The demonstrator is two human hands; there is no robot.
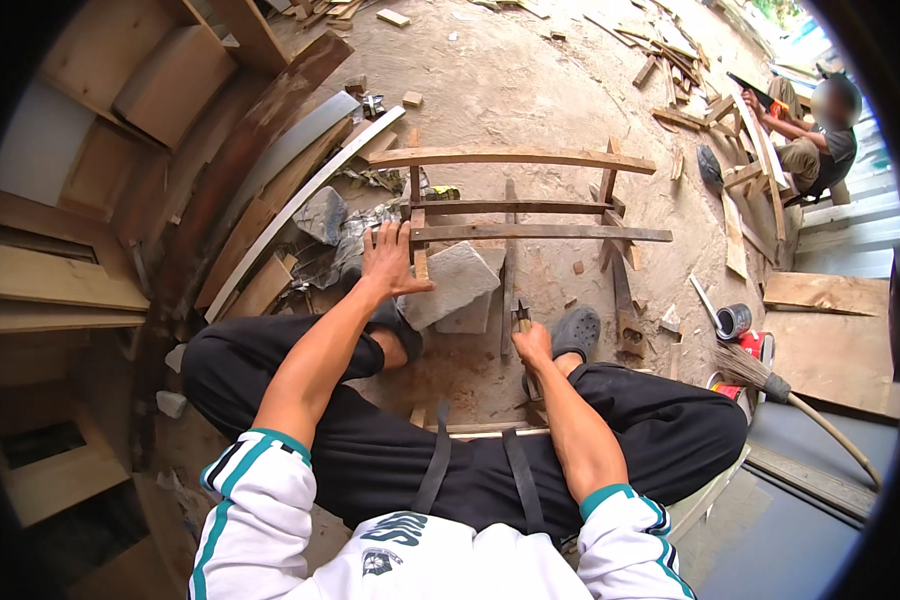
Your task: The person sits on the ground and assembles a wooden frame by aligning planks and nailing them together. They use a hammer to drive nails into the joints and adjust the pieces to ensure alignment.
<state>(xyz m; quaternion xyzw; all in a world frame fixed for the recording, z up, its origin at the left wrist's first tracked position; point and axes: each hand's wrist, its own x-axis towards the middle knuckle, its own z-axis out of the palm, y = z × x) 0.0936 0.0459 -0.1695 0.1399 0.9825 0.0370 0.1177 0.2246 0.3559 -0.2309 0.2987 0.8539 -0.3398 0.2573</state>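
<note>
A wooden frame [550,233] of several rails and short posts stands on the ground in front of me. My left hand [386,262] is at its near left corner, fingers stretched upward against the wood and thumb pointing right across the post's lower end. Lower and to the right, my right hand [534,345] is closed around a hand tool [522,318] with a dark metal end; its exact kind is hard to make out. Between my hands lies a flat grey stone slab [455,287], beside the frame's left post.
Planks and a long white strip [305,212] lie at left beside wooden cabinets [60,270]. On the right are an open can [733,320], a brush broom [760,374] and a wooden board [830,345]. Another person [825,150] sits at far right with a saw. Scrap wood litters the far ground.
</note>
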